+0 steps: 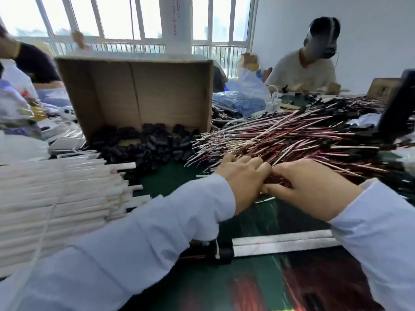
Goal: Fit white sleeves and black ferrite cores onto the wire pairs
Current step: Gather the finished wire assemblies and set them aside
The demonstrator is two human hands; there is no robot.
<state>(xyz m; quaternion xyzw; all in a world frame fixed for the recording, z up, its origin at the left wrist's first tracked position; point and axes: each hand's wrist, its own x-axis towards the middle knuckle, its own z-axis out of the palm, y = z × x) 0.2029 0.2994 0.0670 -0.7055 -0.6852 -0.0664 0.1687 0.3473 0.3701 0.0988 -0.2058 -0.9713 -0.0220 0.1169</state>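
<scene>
— Head view: where are the hands?
— The left hand (243, 176) and right hand (307, 185) meet at the near edge of the wire pairs (292, 140), fingers bent into them. I can't tell whether either pinches a pair.
— And the parts?
— The white sleeves (56, 198) are stacked to the left, long axes pointing toward the hands. The ferrite cores (152, 147) lie ahead-left. The left hand is nearer both.

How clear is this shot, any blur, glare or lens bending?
In the head view the windows are blown out white. Head view: the white sleeves at left smear with motion blur, the wire pairs read clearer. Also head view: the wide lens tilts the window bars near the edges.
</scene>
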